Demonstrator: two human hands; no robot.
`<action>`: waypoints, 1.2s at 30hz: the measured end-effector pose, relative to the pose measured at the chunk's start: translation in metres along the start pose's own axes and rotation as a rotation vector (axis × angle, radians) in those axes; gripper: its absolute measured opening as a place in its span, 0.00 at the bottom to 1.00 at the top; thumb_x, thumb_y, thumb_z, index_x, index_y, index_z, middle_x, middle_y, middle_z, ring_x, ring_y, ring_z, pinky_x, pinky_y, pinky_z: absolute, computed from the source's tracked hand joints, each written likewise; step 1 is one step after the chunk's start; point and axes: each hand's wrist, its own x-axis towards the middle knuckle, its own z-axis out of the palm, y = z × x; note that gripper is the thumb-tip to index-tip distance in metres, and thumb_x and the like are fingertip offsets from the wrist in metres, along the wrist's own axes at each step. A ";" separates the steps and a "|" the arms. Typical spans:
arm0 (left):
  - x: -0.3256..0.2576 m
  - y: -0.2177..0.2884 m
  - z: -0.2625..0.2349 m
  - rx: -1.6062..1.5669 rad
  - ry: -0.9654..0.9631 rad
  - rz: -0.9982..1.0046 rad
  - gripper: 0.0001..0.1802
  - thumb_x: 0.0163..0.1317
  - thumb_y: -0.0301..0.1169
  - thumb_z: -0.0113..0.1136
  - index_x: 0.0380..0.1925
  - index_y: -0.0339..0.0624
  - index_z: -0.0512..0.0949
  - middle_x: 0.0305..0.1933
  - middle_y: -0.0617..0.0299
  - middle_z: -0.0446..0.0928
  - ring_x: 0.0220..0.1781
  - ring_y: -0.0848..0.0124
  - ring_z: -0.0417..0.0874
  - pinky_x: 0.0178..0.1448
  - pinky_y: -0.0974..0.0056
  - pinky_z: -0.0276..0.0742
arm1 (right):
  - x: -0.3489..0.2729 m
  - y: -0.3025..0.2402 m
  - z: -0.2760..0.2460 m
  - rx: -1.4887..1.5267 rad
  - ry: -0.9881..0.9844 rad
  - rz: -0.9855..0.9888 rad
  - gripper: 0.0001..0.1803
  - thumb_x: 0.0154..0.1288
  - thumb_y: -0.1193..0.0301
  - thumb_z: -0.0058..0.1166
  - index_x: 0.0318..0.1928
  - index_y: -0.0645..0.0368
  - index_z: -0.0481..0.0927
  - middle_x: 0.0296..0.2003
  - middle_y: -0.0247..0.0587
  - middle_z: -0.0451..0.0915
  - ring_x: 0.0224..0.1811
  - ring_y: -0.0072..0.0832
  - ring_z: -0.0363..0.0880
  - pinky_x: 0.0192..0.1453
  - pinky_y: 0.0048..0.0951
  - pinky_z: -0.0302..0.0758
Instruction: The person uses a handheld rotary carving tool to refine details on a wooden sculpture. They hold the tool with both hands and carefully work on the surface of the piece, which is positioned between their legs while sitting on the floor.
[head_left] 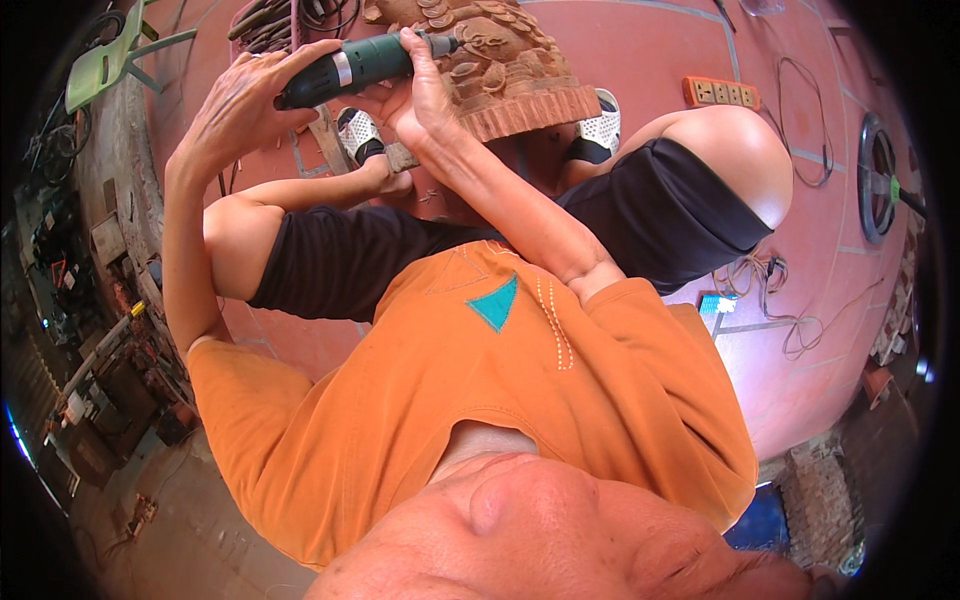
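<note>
Green rotary tool (350,66) gripped by both hands' fingers — left hand (240,105) rear, right hand (425,95) front — tip at carved wood (510,60)

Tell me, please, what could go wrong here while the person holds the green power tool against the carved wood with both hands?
1. The right hand grips close to the tip of the green rotary tool, so a slip on the carved wood block might catch the fingers.
2. The block stands between the sandalled feet; the bare legs are near the cutting.
3. Loose cables on the red floor could probably trip someone.
</note>
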 end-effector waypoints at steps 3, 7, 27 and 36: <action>-0.006 -0.001 0.004 -0.031 -0.004 -0.021 0.45 0.50 0.33 0.74 0.71 0.62 0.69 0.54 0.52 0.82 0.53 0.51 0.82 0.62 0.51 0.75 | 0.001 0.005 -0.001 0.012 0.009 0.024 0.28 0.67 0.45 0.58 0.52 0.54 0.71 0.44 0.44 0.82 0.45 0.39 0.88 0.51 0.56 0.87; -0.011 -0.005 0.011 -0.032 0.010 0.005 0.44 0.51 0.29 0.70 0.71 0.57 0.67 0.53 0.49 0.82 0.56 0.51 0.82 0.63 0.51 0.74 | 0.003 0.011 -0.007 0.000 0.020 0.054 0.28 0.67 0.45 0.58 0.52 0.53 0.70 0.44 0.44 0.82 0.45 0.40 0.87 0.51 0.58 0.87; -0.002 -0.002 0.010 -0.054 0.026 0.031 0.42 0.51 0.30 0.70 0.69 0.55 0.67 0.47 0.50 0.82 0.51 0.50 0.83 0.60 0.51 0.75 | 0.003 0.002 -0.003 -0.042 0.023 0.047 0.31 0.66 0.42 0.57 0.53 0.56 0.72 0.45 0.46 0.82 0.46 0.39 0.88 0.52 0.55 0.87; -0.004 -0.004 0.012 -0.056 0.006 0.040 0.46 0.50 0.29 0.70 0.72 0.59 0.66 0.44 0.50 0.81 0.49 0.51 0.82 0.59 0.52 0.75 | 0.002 0.003 -0.003 -0.054 0.043 0.044 0.30 0.66 0.42 0.57 0.52 0.55 0.72 0.43 0.45 0.83 0.45 0.38 0.88 0.51 0.54 0.88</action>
